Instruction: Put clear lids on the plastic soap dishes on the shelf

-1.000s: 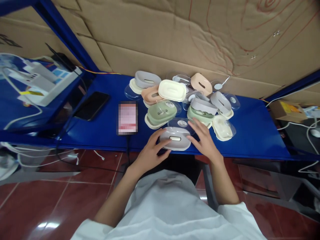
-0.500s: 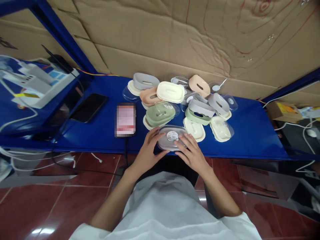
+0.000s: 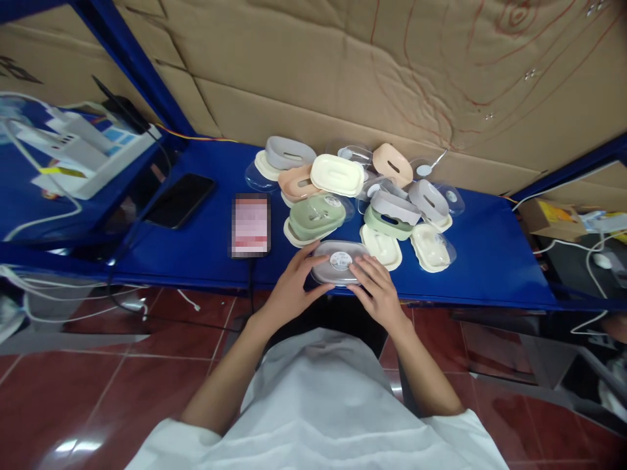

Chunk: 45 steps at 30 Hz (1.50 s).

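Note:
A small oval grey plastic box with a clear lid (image 3: 326, 271) lies at the table's front edge, a round white label on top. At its left end, my left hand (image 3: 294, 284) grips it between the thumb in front and fingers behind. My right hand (image 3: 376, 287) holds the right end, its fingers resting over the lid and partly hiding that side. Just behind the box are a green slotted tray (image 3: 313, 219) under a clear cover and a cream oval base (image 3: 381, 248).
Cream, grey, peach and green plastic parts lie piled behind, including a cream piece (image 3: 337, 175) and a grey slotted one (image 3: 394, 207). A phone with a blurred screen (image 3: 251, 225) and a black phone (image 3: 180, 201) are at left. A power strip (image 3: 98, 166) with cables is farther left.
The whole view has shifted slightly. My right fingers have slid a little off the label, which now shows more fully; both hands stay on the grey box.

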### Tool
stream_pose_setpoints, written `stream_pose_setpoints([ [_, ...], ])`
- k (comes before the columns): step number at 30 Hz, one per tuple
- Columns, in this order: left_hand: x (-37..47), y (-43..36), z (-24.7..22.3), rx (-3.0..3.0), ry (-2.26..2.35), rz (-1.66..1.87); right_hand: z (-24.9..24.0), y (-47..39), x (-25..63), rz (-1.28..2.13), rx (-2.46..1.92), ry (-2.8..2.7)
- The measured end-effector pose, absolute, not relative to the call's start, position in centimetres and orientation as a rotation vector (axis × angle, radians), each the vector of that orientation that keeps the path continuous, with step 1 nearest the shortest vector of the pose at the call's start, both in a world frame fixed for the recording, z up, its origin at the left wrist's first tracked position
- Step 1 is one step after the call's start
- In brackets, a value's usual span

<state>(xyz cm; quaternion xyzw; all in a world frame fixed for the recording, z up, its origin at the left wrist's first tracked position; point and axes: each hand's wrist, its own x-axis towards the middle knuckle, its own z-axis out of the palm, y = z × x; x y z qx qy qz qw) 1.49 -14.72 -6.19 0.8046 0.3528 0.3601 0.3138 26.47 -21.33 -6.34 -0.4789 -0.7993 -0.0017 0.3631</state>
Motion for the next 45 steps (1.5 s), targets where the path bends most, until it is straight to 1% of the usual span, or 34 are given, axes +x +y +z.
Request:
stream_pose_setpoints([
  [7, 1.9, -14.9, -6.2, 2.152, 0.956, 0.924, -6.0, -21.1, 27.0, 0.079, -1.237, -2.053],
  [16, 2.5, -15.3, -6.1, 2.267, 1.055, 0.843, -5.1, -20.5, 28.4, 0.003, -1.241, -2.185],
  [24, 1.5, -14.5, -7.0, 2.113, 0.954, 0.970, -5.9, -21.2, 27.6, -0.073, -1.264, -2.285],
  [27, 1.2, -14.5, -7.1, 2.122, 0.918, 0.967, -5.5, -20.9, 27.6, -0.017, -1.314, -2.277],
  [30, 0.9, -14.7, -6.6, 2.151, 0.863, 0.980, -4.9, -20.3, 27.7, 0.014, -1.283, -2.289],
  [33, 0.8, -15.3, -5.5, 2.129, 0.823, 1.070, -4.7, -20.2, 28.6, -0.093, -1.220, -2.251],
  [35, 1.1, -15.9, -4.7, 2.091, 0.834, 1.152, -4.7, -20.7, 30.2, -0.200, -1.237, -2.142],
  [37, 1.7, -16.5, -4.0, 2.098, 0.848, 1.170, -4.5, -21.8, 32.9, -0.353, -1.345, -1.955],
  [41, 4.7, -16.4, -3.5, 2.355, 0.720, 0.906, -4.0, -24.6, 41.1, -0.638, -1.773, -1.431],
  [45, 8.8, -14.9, -3.9, 2.602, 0.654, 0.688, -5.3, -26.2, 48.8, -0.648, -1.999, -1.120],
])
